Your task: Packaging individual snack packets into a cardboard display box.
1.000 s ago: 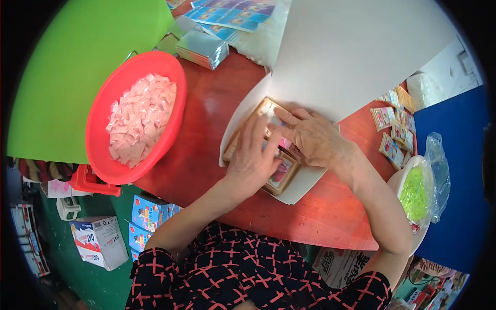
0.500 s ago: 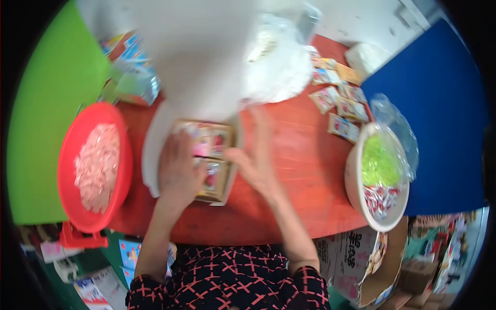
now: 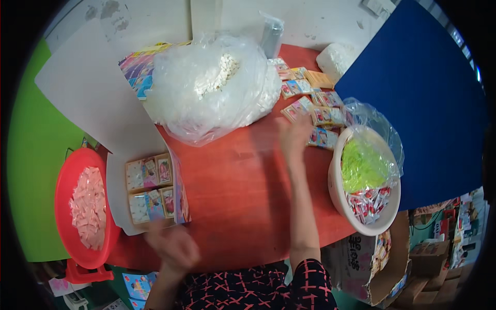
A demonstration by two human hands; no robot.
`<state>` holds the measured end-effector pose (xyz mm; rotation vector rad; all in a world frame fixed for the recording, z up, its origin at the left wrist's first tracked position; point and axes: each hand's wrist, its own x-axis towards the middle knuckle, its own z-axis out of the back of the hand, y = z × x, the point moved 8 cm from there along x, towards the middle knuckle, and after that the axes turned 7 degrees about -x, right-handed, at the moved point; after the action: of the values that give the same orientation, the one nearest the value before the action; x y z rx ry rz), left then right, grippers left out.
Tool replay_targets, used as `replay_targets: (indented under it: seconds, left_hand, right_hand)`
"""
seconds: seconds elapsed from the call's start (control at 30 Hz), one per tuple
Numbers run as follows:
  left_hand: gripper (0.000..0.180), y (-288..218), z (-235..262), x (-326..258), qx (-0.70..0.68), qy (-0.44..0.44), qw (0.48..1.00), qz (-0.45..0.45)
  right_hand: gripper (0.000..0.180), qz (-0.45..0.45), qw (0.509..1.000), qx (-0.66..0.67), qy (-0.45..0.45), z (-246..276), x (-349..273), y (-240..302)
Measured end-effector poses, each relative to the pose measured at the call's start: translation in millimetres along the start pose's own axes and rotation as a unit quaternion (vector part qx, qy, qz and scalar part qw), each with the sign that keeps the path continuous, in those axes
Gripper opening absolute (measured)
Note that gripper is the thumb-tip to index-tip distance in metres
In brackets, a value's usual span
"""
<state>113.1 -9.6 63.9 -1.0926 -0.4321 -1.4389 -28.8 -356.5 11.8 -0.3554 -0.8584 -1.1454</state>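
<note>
My left hand (image 3: 173,245) is smeared by motion just in front of an open white box (image 3: 117,186), whose tall lid (image 3: 95,88) stands raised. Inside it lie small brown-edged packs (image 3: 150,173) with printed fronts, in two rows. Farther right, my right hand (image 3: 296,135) reaches out to a group of similar packs (image 3: 326,116). It covers part of the nearest ones, and blur hides its fingers. Whether either hand holds anything cannot be made out.
A red basket (image 3: 61,206) of pink wrapped pieces stands left. On the right is a cream tub (image 3: 338,201) with green shreds and red-white sachets. A clear bag (image 3: 212,103) of white pieces lies at the back of the red table (image 3: 227,191). A blue panel (image 3: 429,113) rises right.
The box now sits farther left in view, with its lid up at the left. My left hand has come off its packs toward me. My right hand has left the box for the packs at right.
</note>
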Motion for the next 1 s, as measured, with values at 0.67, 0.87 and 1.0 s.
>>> replay_targets:
  seconds: [0.67, 0.87, 1.0]
  left_hand:
    - [0.055, 77, -248, 43, -0.194, 0.171, 0.94, 0.224]
    - [0.042, 76, -255, 42, -0.183, 0.184, 0.935, 0.24]
    - [0.043, 78, -252, 40, -0.175, 0.202, 0.933, 0.242]
  right_hand:
    - [0.043, -0.037, 0.98, -0.132, 0.147, -41, 49, -40]
    - [0.046, -0.192, 0.94, -0.218, 0.178, -147, 121, -145]
    - [0.054, -0.217, 0.947, -0.168, 0.169, -161, 154, -143]
